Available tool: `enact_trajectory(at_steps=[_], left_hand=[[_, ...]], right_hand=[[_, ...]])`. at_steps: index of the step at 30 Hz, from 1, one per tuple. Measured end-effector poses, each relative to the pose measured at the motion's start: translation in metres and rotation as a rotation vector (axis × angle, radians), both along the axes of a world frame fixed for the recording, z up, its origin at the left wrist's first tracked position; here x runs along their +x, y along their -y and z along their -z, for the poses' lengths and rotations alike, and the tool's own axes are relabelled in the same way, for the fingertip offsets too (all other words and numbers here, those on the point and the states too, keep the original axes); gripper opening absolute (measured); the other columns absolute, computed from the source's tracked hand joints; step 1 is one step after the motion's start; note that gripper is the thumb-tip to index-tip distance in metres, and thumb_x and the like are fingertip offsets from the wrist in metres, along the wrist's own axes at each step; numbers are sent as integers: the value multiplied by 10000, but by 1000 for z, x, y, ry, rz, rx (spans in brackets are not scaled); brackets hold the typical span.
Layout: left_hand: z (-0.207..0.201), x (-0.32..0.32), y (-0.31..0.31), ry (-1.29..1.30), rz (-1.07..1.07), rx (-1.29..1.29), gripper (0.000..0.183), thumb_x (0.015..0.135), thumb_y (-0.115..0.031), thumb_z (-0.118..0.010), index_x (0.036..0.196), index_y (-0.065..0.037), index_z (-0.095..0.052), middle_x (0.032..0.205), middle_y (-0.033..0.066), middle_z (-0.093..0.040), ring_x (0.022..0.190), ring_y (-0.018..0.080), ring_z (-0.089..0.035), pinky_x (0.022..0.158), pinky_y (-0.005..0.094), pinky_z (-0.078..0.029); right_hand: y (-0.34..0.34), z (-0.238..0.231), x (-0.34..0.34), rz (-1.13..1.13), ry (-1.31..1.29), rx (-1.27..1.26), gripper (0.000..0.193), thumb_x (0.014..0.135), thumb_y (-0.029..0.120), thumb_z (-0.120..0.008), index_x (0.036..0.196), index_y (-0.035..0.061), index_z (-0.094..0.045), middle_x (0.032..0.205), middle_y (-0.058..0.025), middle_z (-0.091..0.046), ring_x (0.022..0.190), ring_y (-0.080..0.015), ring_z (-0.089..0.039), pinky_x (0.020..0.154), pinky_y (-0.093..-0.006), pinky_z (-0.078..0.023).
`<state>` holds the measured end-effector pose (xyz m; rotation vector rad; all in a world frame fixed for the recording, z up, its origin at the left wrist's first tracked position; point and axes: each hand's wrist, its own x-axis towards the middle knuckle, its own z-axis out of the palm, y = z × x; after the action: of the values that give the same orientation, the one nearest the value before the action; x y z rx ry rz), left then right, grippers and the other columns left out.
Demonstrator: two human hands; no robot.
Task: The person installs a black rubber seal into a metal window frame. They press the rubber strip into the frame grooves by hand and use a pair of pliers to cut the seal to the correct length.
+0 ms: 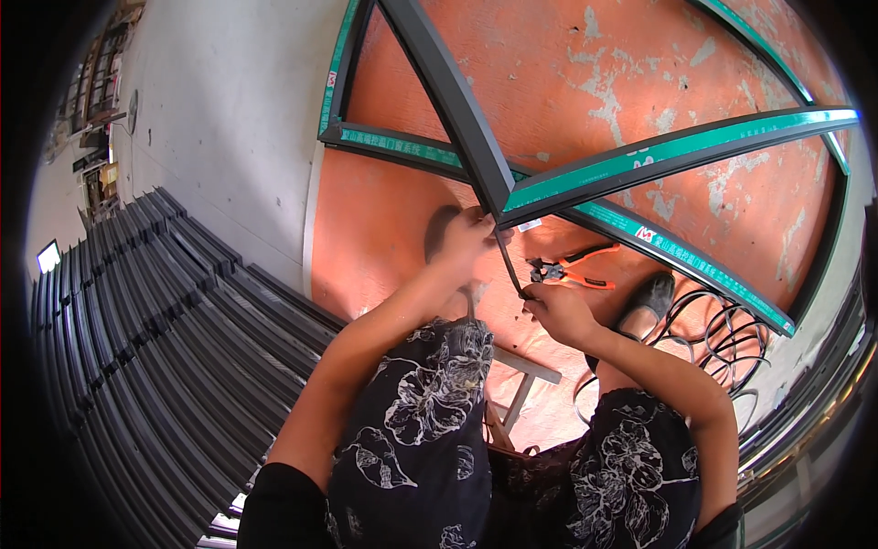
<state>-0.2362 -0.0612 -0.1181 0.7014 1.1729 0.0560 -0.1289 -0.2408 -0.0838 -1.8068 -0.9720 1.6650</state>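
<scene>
A dark window frame (471,119) with green protective film has its near corner in front of me. My left hand (466,242) is closed at that corner, its fingers on a thin black rubber strip (510,261). The strip runs down from the corner to my right hand (560,313), which pinches it with thumb and fingers. Between the two hands it is stretched fairly straight. Just beyond my right hand, pliers (572,268) with orange handles lie on the reddish floor sheet. My left fingertips are partly hidden at the frame corner.
A second green-filmed frame (677,242) lies flat beneath. Loops of black strip (722,334) are piled at the right, beside my shoe (651,297). Long dark profiles (165,366) are stacked at the left. A small wooden stool (521,384) stands between my knees.
</scene>
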Motion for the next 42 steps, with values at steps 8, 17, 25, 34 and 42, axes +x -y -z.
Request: enact_trajectory(at_steps=[8, 17, 25, 34, 42], left_hand=[[-1, -10, -8, 22, -86, -132, 168, 914, -75, -501, 1054, 15, -479, 947, 115, -595, 842, 248, -623, 798, 383, -533], [-15, -51, -29, -109, 19, -94, 165, 910, -104, -515, 1066, -51, -522, 984, 79, -602, 877, 205, -611, 800, 347, -497], [-20, -68, -6, -57, -104, -307, 169, 908, -212, -535, 983, -61, -547, 903, 80, -605, 851, 211, -601, 735, 371, -508], [-11, -63, 7, -163, -62, -157, 194, 926, -242, -479, 860, -78, -559, 651, -10, -473, 569, 87, -455, 494, 237, -387], [-10, -67, 3, -126, 28, -68, 226, 935, -238, -443, 839, -61, -547, 603, -33, -428, 516, 71, -400, 467, 229, -336]], right_hand=[[10, -2, 2, -84, 41, 114, 211, 819, 172, -546, 975, 49, -616, 864, -151, -642, 827, -313, -611, 732, -406, -471], [14, 41, 42, -474, 1093, 444, 392, 776, 148, -513, 1162, 89, -541, 1213, -128, -477, 1144, -269, -452, 975, -484, -338], [1, 25, 48, -444, 840, 283, 509, 592, 153, -660, 1085, 72, -564, 992, -149, -546, 973, -316, -520, 864, -418, -424], [-32, -15, 51, -119, 254, 6, 461, 649, 135, -606, 1084, -10, -557, 942, -209, -591, 893, -369, -565, 783, -411, -452], [-72, 2, 42, -153, -126, -93, 496, 674, 128, -590, 1155, 16, -558, 919, -202, -629, 844, -303, -612, 784, -342, -469]])
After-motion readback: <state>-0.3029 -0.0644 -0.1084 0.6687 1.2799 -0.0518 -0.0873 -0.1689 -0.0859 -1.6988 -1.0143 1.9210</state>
